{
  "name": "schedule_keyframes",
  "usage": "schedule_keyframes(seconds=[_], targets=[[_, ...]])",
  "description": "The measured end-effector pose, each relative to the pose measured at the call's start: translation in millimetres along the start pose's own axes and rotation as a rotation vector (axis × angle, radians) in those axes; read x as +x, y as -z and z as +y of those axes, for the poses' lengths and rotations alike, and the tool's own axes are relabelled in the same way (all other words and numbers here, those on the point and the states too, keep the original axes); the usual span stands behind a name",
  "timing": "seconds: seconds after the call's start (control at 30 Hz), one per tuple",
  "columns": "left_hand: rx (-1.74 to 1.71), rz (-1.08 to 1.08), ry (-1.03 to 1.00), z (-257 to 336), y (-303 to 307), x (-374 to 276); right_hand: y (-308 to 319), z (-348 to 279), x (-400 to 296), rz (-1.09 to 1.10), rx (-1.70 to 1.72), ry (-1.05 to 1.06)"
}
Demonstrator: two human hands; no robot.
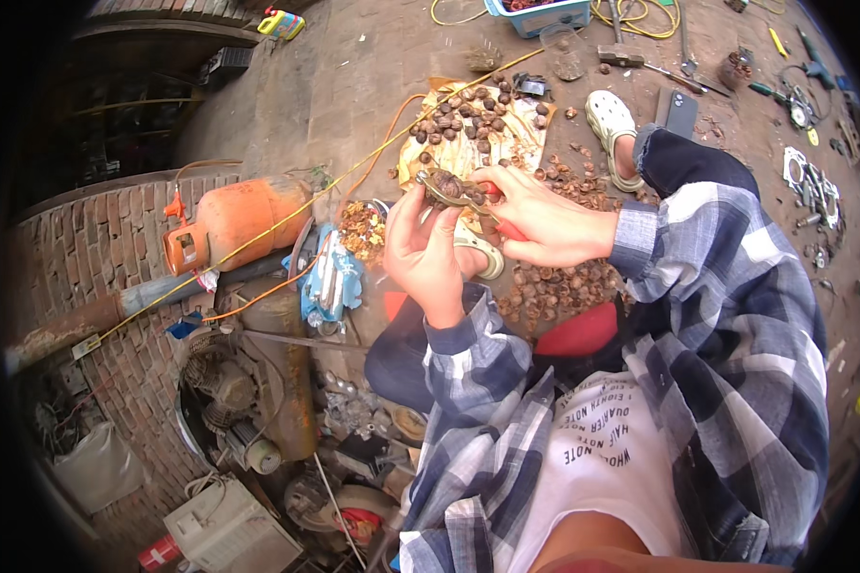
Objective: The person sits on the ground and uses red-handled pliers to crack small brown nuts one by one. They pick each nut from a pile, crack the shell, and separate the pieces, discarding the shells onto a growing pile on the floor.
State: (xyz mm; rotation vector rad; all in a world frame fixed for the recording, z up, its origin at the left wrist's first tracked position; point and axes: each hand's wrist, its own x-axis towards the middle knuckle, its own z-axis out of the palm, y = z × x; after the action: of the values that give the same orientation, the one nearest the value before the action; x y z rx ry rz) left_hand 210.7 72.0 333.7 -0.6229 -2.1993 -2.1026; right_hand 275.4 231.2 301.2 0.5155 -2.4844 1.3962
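Note:
My right hand (545, 220) is closed around the red handles of a metal nutcracker (474, 199). A walnut (447, 184) sits between its jaws. The fingertips of my left hand (424, 252) hold the walnut and the jaw end from the left. Behind my hands, whole walnuts (450, 122) lie on a yellowish sheet (519, 136) on the ground. Cracked walnut shells (562, 286) are heaped below and right of my right hand. A container of walnut kernels (363, 230) stands just left of my left hand.
An orange gas cylinder (254, 215) lies at the left, with a yellow hose (344, 175) crossing above it. A compressor (236, 401) stands lower left. A hammer (620, 55), a blue basin (545, 18) and a phone (681, 113) lie beyond my feet. Loose metal parts (813, 183) lie at right.

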Motion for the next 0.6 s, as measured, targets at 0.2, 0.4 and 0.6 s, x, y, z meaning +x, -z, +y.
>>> schedule_keyframes(seconds=[0.2,0.4,0.6], targets=[[0.04,0.059,-0.099,9,-11,-4,-2,-3,-1,-0.005,0.054,-0.044],[0.176,0.06,-0.117,12,-10,-4,6,-8,3,-0.102,0.33,-0.13],[0.091,0.08,-0.04,10,-7,-5,1,2,2,-0.148,0.504,-0.08]])
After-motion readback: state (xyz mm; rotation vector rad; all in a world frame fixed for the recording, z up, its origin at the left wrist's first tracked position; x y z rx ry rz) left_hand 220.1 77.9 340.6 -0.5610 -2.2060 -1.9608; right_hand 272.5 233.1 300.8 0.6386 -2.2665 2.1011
